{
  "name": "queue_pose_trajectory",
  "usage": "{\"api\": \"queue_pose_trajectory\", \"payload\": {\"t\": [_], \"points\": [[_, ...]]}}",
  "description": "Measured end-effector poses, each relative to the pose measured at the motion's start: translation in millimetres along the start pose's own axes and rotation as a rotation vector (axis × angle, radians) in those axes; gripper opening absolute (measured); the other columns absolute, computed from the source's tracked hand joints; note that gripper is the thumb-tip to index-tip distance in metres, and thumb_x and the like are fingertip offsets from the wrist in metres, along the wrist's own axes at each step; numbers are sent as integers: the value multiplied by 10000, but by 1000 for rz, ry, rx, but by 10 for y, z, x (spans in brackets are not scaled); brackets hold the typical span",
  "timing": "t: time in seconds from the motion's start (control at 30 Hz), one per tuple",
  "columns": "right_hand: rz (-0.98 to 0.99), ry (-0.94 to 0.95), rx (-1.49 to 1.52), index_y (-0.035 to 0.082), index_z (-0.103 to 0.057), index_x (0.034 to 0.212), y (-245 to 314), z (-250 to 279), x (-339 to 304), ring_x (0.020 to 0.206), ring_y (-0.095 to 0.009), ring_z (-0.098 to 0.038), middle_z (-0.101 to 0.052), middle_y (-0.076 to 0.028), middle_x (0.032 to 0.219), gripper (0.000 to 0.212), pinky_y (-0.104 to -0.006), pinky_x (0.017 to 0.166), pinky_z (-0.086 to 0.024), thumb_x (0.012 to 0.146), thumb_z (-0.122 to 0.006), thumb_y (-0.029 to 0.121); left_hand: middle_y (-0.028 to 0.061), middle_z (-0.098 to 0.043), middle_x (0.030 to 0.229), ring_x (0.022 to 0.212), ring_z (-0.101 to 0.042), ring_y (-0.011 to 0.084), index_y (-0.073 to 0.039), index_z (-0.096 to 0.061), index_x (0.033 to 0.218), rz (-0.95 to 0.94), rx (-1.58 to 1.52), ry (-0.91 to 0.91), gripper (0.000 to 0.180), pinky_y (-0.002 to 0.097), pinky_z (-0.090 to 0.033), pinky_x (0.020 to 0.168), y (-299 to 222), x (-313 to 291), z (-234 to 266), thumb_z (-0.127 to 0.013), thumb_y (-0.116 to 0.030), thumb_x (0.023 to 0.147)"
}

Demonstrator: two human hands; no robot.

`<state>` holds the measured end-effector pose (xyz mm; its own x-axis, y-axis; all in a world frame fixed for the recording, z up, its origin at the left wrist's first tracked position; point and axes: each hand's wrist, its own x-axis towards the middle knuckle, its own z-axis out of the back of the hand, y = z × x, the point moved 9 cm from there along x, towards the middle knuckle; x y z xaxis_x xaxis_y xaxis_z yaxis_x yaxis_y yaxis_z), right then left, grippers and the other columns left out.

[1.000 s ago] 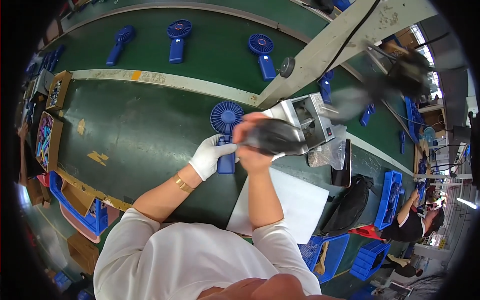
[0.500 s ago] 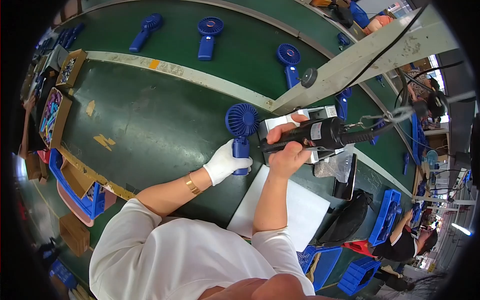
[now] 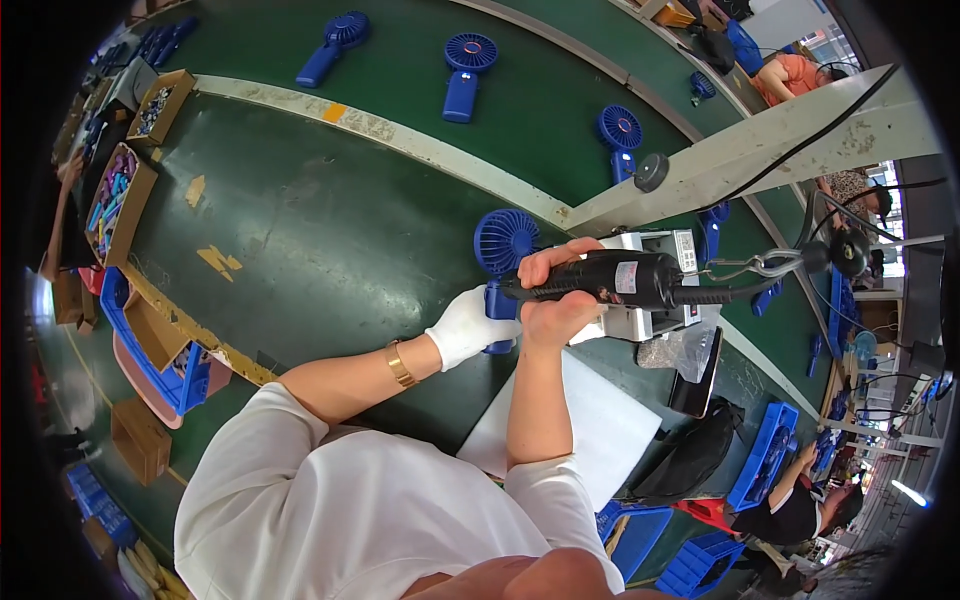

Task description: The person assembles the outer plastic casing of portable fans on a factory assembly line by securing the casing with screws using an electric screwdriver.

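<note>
My left hand, in a white glove, is closed around the handle of a blue handheld fan on the green bench. The fan's round grille points away from me. My right hand, bare, grips a black electric screwdriver held nearly level. Its front end reaches over the upper part of the fan handle; whether the tip touches is hidden. A cable and a metal hook run from the screwdriver's rear. Behind it, a white and silver device is partly covered.
Several blue fans, one a fan, lie on the green belt beyond the pale rail. A slanted beam rises at right. A white foam sheet lies under my right forearm. Part boxes stand at left; blue bins at right.
The screwdriver's front end has come left, from beside the fan to over its handle. My left hand keeps its hold on the fan. The whole view has shifted slightly.
</note>
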<state>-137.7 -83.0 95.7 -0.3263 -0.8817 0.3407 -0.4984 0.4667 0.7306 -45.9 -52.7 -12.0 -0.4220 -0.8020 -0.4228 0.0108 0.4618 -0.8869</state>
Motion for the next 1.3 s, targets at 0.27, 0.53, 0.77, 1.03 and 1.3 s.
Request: {"api": "queue_pose_trajectory", "payload": {"t": [0.27,0.53,0.77,1.03,1.3], "points": [[-1,0,-124,103,-475,1085,-118,-47,-55,550,-128,-480,-507,-37,657,771,-262,496,-391,604,-687,667,91,-630,852,751,-600,151,0,-551,986,-11,113,-55,388,277,-483,696,-62,-11,83,-708,-200,693],[31,-68,-146,61,-419,1122,67,51,-16,544,-157,-491,-523,-44,652,810,-294,491,-407,633,-691,646,89,-580,806,675,-602,167,7,-445,1042,-131,-350,-17,390,298,-511,629,-7,-63,-25,-667,-91,737],[498,-223,-503,-62,-424,1138,997,104,10,484,-154,-464,-496,-84,591,805,-244,459,-408,714,-670,577,205,-501,1181,1067,-527,294,-20,-377,1318,-460,597,-95,778,377,-419,918,-1177,779,441,-658,-459,740],[352,-167,-541,-75,-451,1134,803,32,76,482,-135,-454,-501,-67,578,801,-240,491,-394,706,-695,555,158,-505,1089,1058,-467,323,-18,-517,1061,-155,1194,-1400,400,411,-395,884,-2098,1447,2953,-645,-214,736],[323,-154,-589,-87,-378,1200,818,116,51,530,-136,-469,-514,-65,611,859,-252,524,-409,725,-665,568,214,-653,856,819,-653,318,-11,-681,865,-108,1058,-771,358,362,-530,743,-1923,1395,2850,-666,-260,608]]}}
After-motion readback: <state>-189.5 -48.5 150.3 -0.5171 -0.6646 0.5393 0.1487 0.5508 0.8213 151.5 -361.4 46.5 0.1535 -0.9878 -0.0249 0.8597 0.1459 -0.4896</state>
